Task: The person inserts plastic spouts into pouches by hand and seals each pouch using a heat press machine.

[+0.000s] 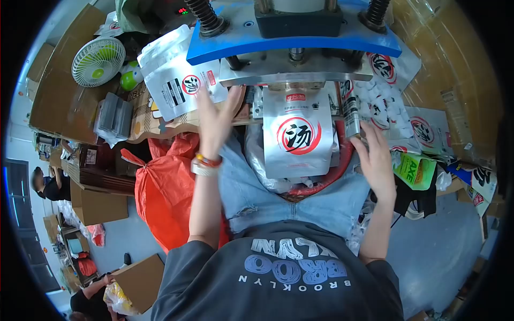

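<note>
A silver pouch (297,134) with a red ring and a black character hangs flat from under the press head (297,77), in front of my lap. To its left, my left hand (217,120) is raised with thumb and fingers apart, slightly blurred, by the lower edge of a stack of similar pouches (176,80). It overlaps the stack in view; whether it touches is unclear. On the other side, my right hand (377,158) has its fingers stretched out. Its fingertips are beside the lower end of a narrow, silver, printed strip (351,115).
The blue press plate (294,43) spans overhead. A fan (98,61) and clear plastic boxes (113,119) stand at left, above a red plastic bag (166,187). White round pieces (383,104) lie at right. Two other people are at far left, one by a cardboard box (140,281).
</note>
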`<state>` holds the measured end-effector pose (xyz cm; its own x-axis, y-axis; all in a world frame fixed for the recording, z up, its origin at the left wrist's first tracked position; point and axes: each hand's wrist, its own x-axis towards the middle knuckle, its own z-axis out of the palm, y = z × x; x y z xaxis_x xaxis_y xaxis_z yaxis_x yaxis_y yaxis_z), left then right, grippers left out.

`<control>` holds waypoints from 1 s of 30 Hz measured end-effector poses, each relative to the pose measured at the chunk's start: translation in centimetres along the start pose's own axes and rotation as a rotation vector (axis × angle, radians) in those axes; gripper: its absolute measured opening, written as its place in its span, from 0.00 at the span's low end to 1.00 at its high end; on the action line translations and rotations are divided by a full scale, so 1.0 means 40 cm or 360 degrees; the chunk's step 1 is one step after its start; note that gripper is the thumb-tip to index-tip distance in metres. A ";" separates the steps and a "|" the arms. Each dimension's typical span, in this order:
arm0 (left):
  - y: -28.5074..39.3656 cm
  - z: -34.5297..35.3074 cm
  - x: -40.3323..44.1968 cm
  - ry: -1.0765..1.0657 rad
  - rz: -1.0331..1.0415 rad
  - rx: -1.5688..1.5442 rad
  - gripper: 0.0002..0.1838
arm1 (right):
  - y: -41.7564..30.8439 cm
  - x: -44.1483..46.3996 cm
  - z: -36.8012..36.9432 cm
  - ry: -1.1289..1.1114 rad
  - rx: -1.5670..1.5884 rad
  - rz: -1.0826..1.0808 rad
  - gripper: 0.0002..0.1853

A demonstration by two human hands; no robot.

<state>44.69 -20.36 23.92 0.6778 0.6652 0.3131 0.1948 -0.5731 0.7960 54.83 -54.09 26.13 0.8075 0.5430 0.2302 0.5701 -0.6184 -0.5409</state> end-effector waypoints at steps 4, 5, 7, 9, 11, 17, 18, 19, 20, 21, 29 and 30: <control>-0.158 -0.103 -0.041 -0.0281 0.0544 0.1410 0.44 | 0.054 -0.003 -0.051 -0.0135 0.0591 -0.0054 0.19; -0.170 -0.119 -0.065 -0.0329 0.0625 0.1255 0.38 | 0.074 -0.010 -0.044 0.0031 0.0722 -0.0112 0.17; -0.146 -0.140 -0.126 -0.0103 0.0743 0.0982 0.21 | 0.005 -0.026 -0.070 0.0087 0.1247 -0.0142 0.16; -0.110 -0.161 -0.164 -0.0071 0.0291 0.0539 0.13 | -0.133 -0.046 -0.105 0.0279 0.1637 -0.0210 0.14; -0.032 -0.161 -0.195 0.0108 0.0367 0.0347 0.17 | -0.198 -0.047 -0.131 0.0555 0.0749 -0.0709 0.16; 0.207 -0.157 -0.270 -0.0143 0.0919 0.0318 0.18 | -0.274 -0.018 -0.035 0.0147 0.0479 -0.1203 0.18; 0.239 -0.169 -0.275 -0.0185 0.1025 0.0325 0.16 | -0.291 -0.048 -0.069 0.0176 0.0425 -0.1316 0.17; 0.270 -0.200 -0.286 -0.0392 0.1016 0.0163 0.15 | -0.313 -0.076 -0.115 0.0197 0.0374 -0.1422 0.15; 0.289 -0.221 -0.295 -0.0517 0.1111 0.0082 0.15 | -0.314 -0.080 -0.159 0.0149 0.0386 -0.1585 0.17; 0.305 -0.220 -0.298 -0.0597 0.1107 0.0035 0.14 | -0.304 -0.090 -0.161 0.0156 0.0510 -0.1555 0.19; 0.159 0.059 -0.236 -0.0894 -0.0768 -0.1163 0.10 | -0.193 0.001 -0.076 0.0544 0.0412 -0.0602 0.31; 0.162 0.076 -0.209 -0.0824 -0.0925 -0.1357 0.11 | -0.190 -0.001 -0.111 0.0713 0.0506 -0.0586 0.26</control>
<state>42.44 -31.10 24.87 0.8909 0.3336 -0.3082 0.1642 0.3961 0.9034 51.14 -51.93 33.81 0.5922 0.3557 0.7230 0.8041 -0.2023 -0.5590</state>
